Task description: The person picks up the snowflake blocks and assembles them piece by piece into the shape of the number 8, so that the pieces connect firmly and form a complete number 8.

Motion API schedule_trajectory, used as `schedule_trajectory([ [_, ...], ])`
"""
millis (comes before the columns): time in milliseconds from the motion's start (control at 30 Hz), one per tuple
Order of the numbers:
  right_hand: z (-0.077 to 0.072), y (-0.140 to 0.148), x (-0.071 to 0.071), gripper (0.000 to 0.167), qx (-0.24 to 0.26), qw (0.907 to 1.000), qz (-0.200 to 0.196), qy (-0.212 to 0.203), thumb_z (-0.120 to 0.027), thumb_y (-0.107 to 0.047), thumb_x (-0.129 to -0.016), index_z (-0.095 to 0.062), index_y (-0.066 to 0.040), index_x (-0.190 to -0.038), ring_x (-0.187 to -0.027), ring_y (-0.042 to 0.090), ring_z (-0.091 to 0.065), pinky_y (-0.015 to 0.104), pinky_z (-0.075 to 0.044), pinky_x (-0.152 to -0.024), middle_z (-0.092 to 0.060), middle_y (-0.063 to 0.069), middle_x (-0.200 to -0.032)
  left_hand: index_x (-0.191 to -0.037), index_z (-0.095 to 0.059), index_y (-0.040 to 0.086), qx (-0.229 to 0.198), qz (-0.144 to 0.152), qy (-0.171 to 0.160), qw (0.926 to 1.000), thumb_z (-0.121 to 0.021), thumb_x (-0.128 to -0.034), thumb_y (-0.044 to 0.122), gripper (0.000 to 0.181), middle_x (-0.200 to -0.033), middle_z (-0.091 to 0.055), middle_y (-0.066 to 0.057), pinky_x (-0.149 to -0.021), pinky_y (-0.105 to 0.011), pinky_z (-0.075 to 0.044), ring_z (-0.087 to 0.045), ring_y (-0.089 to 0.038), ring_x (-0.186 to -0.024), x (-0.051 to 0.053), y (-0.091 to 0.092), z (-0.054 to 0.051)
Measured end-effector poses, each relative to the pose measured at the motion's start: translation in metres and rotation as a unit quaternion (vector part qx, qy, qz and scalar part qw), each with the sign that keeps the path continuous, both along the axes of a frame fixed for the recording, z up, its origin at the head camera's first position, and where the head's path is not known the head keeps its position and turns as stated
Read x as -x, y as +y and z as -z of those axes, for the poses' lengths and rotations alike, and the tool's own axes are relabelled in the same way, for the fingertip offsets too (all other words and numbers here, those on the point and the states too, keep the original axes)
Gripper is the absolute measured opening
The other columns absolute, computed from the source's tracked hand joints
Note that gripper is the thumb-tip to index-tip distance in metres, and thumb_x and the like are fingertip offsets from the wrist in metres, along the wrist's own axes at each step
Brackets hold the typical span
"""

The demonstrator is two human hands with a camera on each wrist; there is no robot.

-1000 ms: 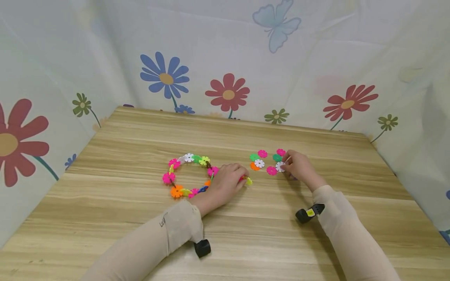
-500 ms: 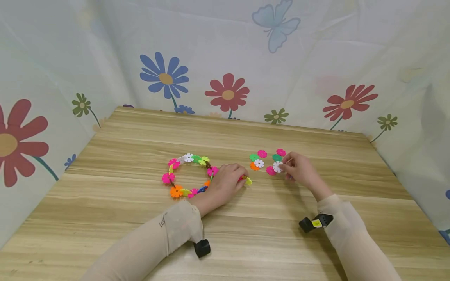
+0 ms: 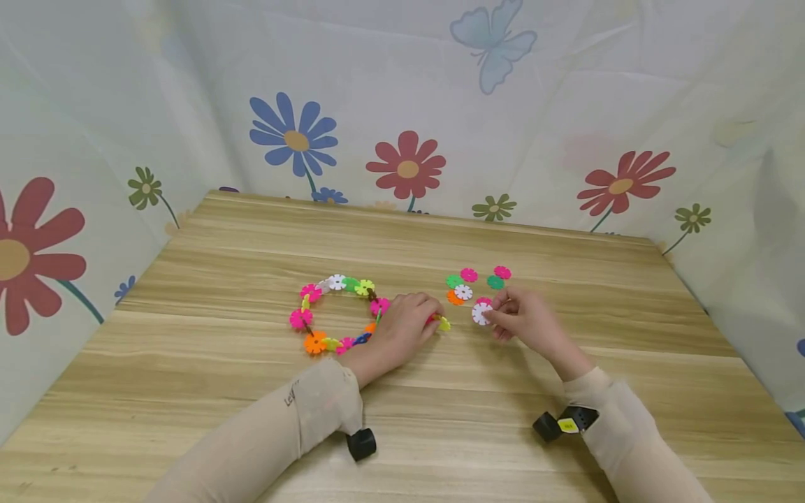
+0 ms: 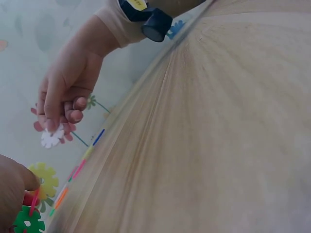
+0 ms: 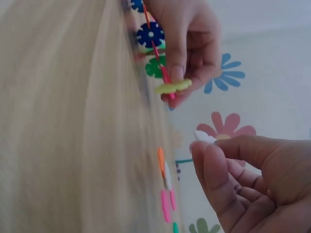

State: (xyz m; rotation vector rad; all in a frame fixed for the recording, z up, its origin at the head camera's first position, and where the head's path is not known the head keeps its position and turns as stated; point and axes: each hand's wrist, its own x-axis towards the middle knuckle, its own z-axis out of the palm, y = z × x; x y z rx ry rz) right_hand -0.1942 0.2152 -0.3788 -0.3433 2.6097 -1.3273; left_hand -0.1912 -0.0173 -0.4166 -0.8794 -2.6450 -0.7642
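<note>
A chain of coloured notched discs point(image 3: 316, 342) curves in a ring on the left part of the table. My left hand point(image 3: 405, 328) pinches its right end, where a pink disc and a yellow disc point(image 5: 173, 86) join; the palm hides part of the chain. Raised a little off the table, a white disc point(image 3: 481, 314) is pinched between thumb and fingers of my right hand point(image 3: 525, 321). In the left wrist view that white disc point(image 4: 52, 137) hangs from the fingertips, apart from the chain's yellow disc point(image 4: 45, 180).
Loose discs lie beyond my right hand: pink point(image 3: 469, 275), green point(image 3: 454, 281), orange point(image 3: 454, 298), white point(image 3: 463, 293), another pink point(image 3: 502, 272) and a darker green point(image 3: 495, 282). A flower-patterned cloth point(image 3: 541, 140) hangs behind the wooden table point(image 3: 402, 433).
My right hand has picked up the white disc and moved left and nearer, toward my left hand. The left hand has stayed in place on the chain.
</note>
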Motion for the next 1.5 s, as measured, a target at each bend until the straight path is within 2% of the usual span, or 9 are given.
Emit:
schedule_trajectory([
  [167,0.007,-0.011,-0.009,0.021,0.038,0.9981,-0.026,-0.042,-0.064,-0.009,-0.091,-0.049,0.005,-0.096,-0.056,0.017,-0.066,0.034,-0.057,-0.054,-0.069,0.024,-0.079,-0.097,-0.067,0.011,0.0,0.0,0.0,1.0,-0.066,-0.09,0.013,0.008,-0.104,-0.068,-0.005,-0.094,-0.038,-0.046,-0.063,-0.023,-0.103,0.0,0.0,0.0],
  [300,0.015,-0.018,-0.013,0.02,0.068,0.9955,-0.039,-0.054,-0.062,-0.007,-0.092,-0.048,0.006,-0.096,-0.055,0.016,-0.066,0.034,-0.056,-0.052,-0.07,0.027,-0.081,-0.097,-0.067,0.011,-0.003,0.001,-0.005,1.0,-0.066,-0.0899,0.013,0.008,-0.104,-0.068,-0.006,-0.094,-0.038,-0.046,-0.063,-0.023,-0.103,0.0,0.0,-0.001],
  [633,0.024,-0.028,-0.017,0.019,0.103,0.9918,-0.009,-0.075,-0.058,-0.006,-0.094,-0.049,0.009,-0.101,-0.06,0.014,-0.069,0.032,-0.057,-0.055,-0.072,0.025,-0.086,-0.1,-0.066,0.011,0.008,-0.005,-0.013,0.9999,-0.065,-0.0901,0.013,0.01,-0.106,-0.068,-0.006,-0.094,-0.037,-0.047,-0.063,-0.023,-0.103,-0.001,0.0,-0.003],
  [1000,0.028,-0.03,-0.018,0.019,0.148,0.9856,-0.008,-0.082,-0.055,-0.002,-0.094,-0.047,0.013,-0.103,-0.06,0.011,-0.068,0.031,-0.057,-0.054,-0.069,0.031,-0.089,-0.099,-0.067,0.01,0.008,-0.003,-0.004,1.0,-0.067,-0.089,0.012,0.01,-0.105,-0.069,-0.006,-0.093,-0.038,-0.048,-0.064,-0.023,-0.101,-0.001,0.0,-0.002],
  [1333,0.03,-0.033,-0.021,0.014,0.19,0.9759,0.014,-0.107,-0.052,-0.001,-0.095,-0.045,0.009,-0.102,-0.06,0.01,-0.069,0.028,-0.057,-0.055,-0.072,0.025,-0.088,-0.099,-0.066,0.009,0.0,0.01,0.006,0.9999,-0.067,-0.0888,0.011,0.01,-0.102,-0.068,-0.007,-0.092,-0.038,-0.049,-0.064,-0.024,-0.1,0.0,-0.001,0.0],
  [1500,0.031,-0.036,-0.024,0.013,0.203,0.9705,0.018,-0.129,-0.051,-0.006,-0.097,-0.044,0.005,-0.102,-0.064,0.01,-0.07,0.025,-0.056,-0.056,-0.074,0.016,-0.087,-0.098,-0.066,0.007,-0.004,0.014,0.003,0.9999,-0.067,-0.0886,0.01,0.01,-0.101,-0.068,-0.008,-0.09,-0.037,-0.049,-0.064,-0.024,-0.099,0.001,0.0,0.001],
])
